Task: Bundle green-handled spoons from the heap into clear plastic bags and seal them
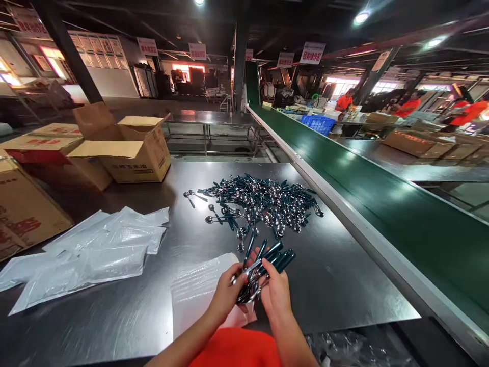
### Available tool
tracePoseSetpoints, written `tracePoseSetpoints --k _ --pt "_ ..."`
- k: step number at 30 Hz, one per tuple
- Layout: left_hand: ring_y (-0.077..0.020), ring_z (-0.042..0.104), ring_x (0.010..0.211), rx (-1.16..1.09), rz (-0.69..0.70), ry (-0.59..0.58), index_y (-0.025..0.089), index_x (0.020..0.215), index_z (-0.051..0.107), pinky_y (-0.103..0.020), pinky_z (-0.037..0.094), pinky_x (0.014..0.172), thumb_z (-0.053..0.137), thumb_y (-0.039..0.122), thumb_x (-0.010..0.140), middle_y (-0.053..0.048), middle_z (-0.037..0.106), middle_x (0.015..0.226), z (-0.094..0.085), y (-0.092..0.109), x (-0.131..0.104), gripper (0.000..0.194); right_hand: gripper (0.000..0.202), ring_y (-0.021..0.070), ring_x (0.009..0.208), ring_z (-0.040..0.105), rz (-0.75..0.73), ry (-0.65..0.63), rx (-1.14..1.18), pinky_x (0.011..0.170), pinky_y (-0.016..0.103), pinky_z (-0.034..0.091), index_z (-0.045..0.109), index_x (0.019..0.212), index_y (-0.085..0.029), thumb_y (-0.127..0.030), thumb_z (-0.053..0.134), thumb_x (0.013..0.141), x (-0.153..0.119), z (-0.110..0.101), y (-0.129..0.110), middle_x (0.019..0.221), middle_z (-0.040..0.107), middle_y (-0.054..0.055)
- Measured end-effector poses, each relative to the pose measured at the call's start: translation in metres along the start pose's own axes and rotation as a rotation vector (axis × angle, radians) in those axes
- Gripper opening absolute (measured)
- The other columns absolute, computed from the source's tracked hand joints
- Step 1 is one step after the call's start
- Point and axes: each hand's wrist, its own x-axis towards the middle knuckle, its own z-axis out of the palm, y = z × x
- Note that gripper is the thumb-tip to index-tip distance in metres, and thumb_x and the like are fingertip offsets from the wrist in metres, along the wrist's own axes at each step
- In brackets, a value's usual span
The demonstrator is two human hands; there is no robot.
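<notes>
Both of my hands hold one bunch of spoons point(263, 265) with dark teal handles, just above the steel table point(336, 275). My left hand point(226, 295) grips the bowl end from the left. My right hand point(275, 294) cups the same bunch from the right, handles fanning up and away. A clear plastic bag point(198, 288) lies flat under my left hand. Farther out on the table sits a big loose pile of the same spoons point(263, 201).
A heap of clear plastic bags point(95, 252) lies at the left. Open cardboard boxes point(130, 148) stand at the back left. A green conveyor belt point(382, 199) runs along the right side. People in orange work beyond it at the far right.
</notes>
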Motion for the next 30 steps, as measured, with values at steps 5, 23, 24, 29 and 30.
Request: tracePoseSetpoints --k 5,23,24,29,30 --pt "-0.0155 0.056 0.069 0.142 0.092 0.025 0.019 0.093 0.061 -0.026 0.046 0.062 0.064 0.033 0.07 0.0 0.063 0.078 0.001 0.003 0.0 0.027 0.045 0.022 0.078 0.069 -0.014 -0.005 0.016 0.071 0.032 0.056 0.064 0.082 -0.019 -0.017 0.085 0.042 -0.003 0.0 0.003 0.076 0.074 0.002" --pt "-0.0106 0.047 0.042 0.084 -0.063 0.167 0.022 0.065 0.041 -0.02 0.027 0.039 0.068 0.05 0.065 0.006 0.051 0.048 0.001 -0.026 0.014 0.038 0.044 0.0161 0.059 0.063 0.003 -0.019 -0.06 0.063 0.03 0.053 0.067 0.075 -0.018 -0.016 0.088 0.036 0.003 -0.007 0.017 0.064 0.069 -0.001" --pt "-0.0115 0.048 0.038 0.044 -0.102 0.13 0.023 0.067 0.04 -0.02 0.025 0.036 0.065 0.05 0.067 0.006 0.052 0.047 0.002 -0.024 0.013 0.037 0.042 0.0154 0.059 0.063 0.002 -0.014 -0.061 0.063 0.029 0.052 0.067 0.073 -0.018 -0.016 0.088 0.036 0.003 -0.006 0.015 0.064 0.069 -0.001" --pt "-0.0132 0.051 0.034 -0.006 -0.158 0.118 0.024 0.07 0.037 -0.018 0.022 0.025 0.057 0.045 0.07 0.007 0.052 0.045 0.002 -0.018 0.012 0.029 0.038 0.0168 0.065 0.065 0.04 -0.068 -0.062 0.067 0.028 0.052 0.068 0.07 -0.018 -0.015 0.086 0.037 0.003 -0.004 0.007 0.068 0.071 0.0" --pt "-0.0119 0.05 0.033 -0.004 -0.152 0.135 0.024 0.07 0.037 -0.018 0.023 0.025 0.059 0.044 0.069 0.008 0.051 0.046 0.002 -0.018 0.012 0.029 0.038 0.0176 0.064 0.065 0.055 -0.076 -0.068 0.066 0.029 0.053 0.068 0.07 -0.018 -0.015 0.086 0.037 0.003 -0.004 0.007 0.068 0.071 0.001"
